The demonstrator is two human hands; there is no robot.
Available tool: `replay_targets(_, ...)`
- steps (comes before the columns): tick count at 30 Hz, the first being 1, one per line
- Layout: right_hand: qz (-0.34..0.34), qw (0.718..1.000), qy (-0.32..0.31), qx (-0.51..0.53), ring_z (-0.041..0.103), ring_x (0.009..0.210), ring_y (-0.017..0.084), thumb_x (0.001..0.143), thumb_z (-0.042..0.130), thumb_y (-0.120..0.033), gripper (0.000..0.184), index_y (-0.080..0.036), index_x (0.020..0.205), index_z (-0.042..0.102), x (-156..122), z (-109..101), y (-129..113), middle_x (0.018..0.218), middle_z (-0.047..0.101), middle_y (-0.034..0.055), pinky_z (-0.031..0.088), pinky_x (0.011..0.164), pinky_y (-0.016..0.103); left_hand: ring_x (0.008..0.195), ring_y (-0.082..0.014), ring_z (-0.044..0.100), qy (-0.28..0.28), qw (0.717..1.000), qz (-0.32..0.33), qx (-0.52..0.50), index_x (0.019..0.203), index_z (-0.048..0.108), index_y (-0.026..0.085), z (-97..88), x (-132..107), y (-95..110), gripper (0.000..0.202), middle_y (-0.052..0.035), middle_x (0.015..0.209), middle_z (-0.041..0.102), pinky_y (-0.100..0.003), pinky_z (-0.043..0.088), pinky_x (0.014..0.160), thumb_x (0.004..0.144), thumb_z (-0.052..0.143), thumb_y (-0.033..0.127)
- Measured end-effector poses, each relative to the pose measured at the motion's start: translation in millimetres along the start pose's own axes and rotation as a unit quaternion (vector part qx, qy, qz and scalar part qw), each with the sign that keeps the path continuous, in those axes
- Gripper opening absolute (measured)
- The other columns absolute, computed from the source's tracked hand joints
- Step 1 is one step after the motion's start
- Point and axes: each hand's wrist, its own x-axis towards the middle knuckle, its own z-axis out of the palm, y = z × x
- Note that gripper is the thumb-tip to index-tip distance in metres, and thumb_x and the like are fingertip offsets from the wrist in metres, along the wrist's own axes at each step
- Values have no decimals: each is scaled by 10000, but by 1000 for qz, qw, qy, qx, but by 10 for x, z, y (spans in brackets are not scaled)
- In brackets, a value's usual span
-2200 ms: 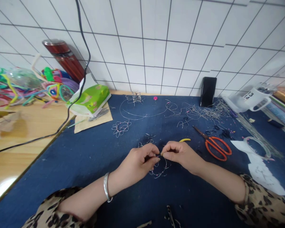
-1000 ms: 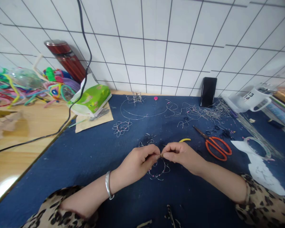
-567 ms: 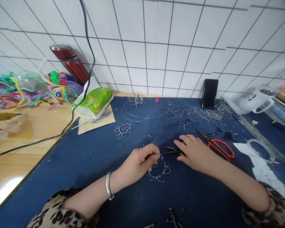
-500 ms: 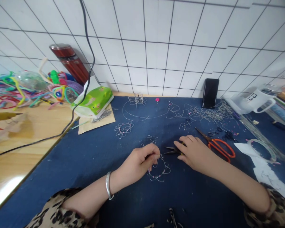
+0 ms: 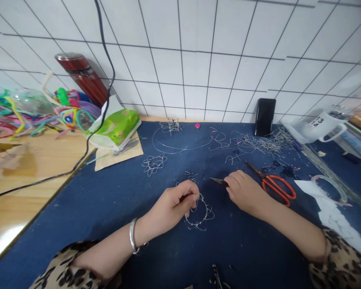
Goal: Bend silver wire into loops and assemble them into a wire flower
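Between thumb and fingers, my left hand point(image 5: 180, 202) pinches a beaded wire ring point(image 5: 202, 222), a thin silvery loop with small pink beads and petal-like wire bends. To its right, my right hand point(image 5: 243, 190) is wrapped around a pair of pliers point(image 5: 218, 181); the dark pointed jaws stick out toward the left and the handles are hidden in the palm. A few short wire bits point(image 5: 191, 175) lie just beyond my left hand. Farther back on the dark blue mat point(image 5: 132, 208) rests a flower-shaped beaded wire piece point(image 5: 154, 164).
Orange-handled scissors point(image 5: 278, 188) lie right of my right hand. Behind them are tangled wire point(image 5: 264, 143), a phone point(image 5: 264, 117) against the wall and a white mug point(image 5: 327, 125). At left stand a green tissue pack point(image 5: 117, 128) and a red thermos point(image 5: 82, 78); a black cable point(image 5: 105, 52) hangs across.
My right hand has closed around the pliers and raised them slightly, their jaws now together. My left hand still pinches the wire ring. The whole view has shifted a little.
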Motion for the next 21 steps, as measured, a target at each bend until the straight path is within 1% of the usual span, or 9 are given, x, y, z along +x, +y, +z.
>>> replay_targets(2,16,998,12,63,470,891,216,874,359,-202,238,-109,1029,514,-16,-37,-10,948,536,119,409,787,369,551,-63,505,1,1000,1,1,859,459,173,1,1,5,78,27,722,513,-194,451,524,886,386,181)
replay_targets(5,52,990,18,133,486,885,200,891,367,-254,253,-128,1073,490,-35,-76,-42,957,530,108,439,765,354,544,-62,502,7,1000,-2,-3,862,454,173,-1,5,13,76,31,711,511,-197,448,523,891,389,198)
replay_targets(7,53,989,6,141,495,884,203,881,401,-273,236,-152,1056,504,-42,-76,-65,940,532,97,447,754,362,541,-61,501,8,1000,-1,-7,861,452,173,-5,8,13,78,32,710,510,-198,446,522,893,389,204)
replay_targets(9,35,991,-6,127,497,891,210,870,418,-251,209,-160,1027,522,-47,-65,-86,926,533,92,442,773,382,544,-61,501,7,1000,4,-15,861,452,172,-9,9,6,79,33,710,507,-198,445,521,895,389,205)
replay_targets(12,26,993,6,113,490,917,218,871,389,-206,214,-143,1033,515,-50,-60,-110,951,528,107,430,812,401,546,-60,502,5,1000,10,-25,862,452,170,-12,6,-12,87,32,713,503,-198,447,523,900,384,211)
replay_targets(15,49,987,44,146,489,917,212,878,355,-192,216,-138,1037,491,-53,-100,-128,968,521,115,440,809,384,542,-60,505,6,1000,5,-25,872,452,170,-9,4,-26,94,29,717,508,-199,446,518,904,384,225)
replay_targets(18,81,973,73,202,499,902,194,896,334,-221,206,-162,1035,474,-62,-163,-152,976,512,102,453,795,357,535,-62,505,8,1000,1,-30,874,451,170,-5,9,-29,95,31,711,508,-200,446,510,904,391,237)
replay_targets(21,99,967,70,225,518,886,179,914,318,-270,244,-173,1086,460,-78,-183,-168,1027,493,103,465,772,338,531,-62,504,8,999,1,-37,875,449,171,-7,19,-29,102,33,704,509,-203,447,508,905,394,252)
